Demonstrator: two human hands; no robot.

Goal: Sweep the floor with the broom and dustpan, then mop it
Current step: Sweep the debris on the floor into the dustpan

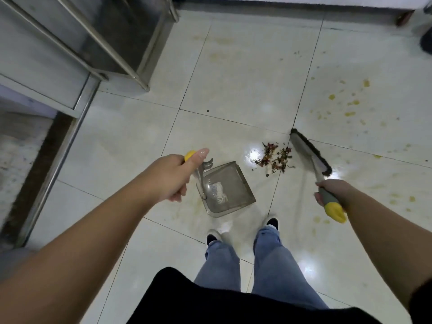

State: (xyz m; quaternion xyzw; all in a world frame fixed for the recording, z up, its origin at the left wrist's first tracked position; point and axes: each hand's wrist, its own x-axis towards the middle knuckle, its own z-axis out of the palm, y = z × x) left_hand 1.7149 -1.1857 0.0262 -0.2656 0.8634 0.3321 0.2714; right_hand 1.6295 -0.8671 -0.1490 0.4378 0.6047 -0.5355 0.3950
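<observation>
Left hand [171, 176] gripped dustpan [228, 189] handle, right hand [333, 190] gripped broom [311, 152]. Risk: pan stood beside debris [275, 157]; a hard stroke could scatter it past.

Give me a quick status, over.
Left hand grips dustpan handle, right hand grips broom. Debris pile on floor between broom head and pan, not yet in. Nothing in the way.

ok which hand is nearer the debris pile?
Right. The right hand holds the broom just beside the debris pile; the left hand is farther, across the dustpan.
</observation>
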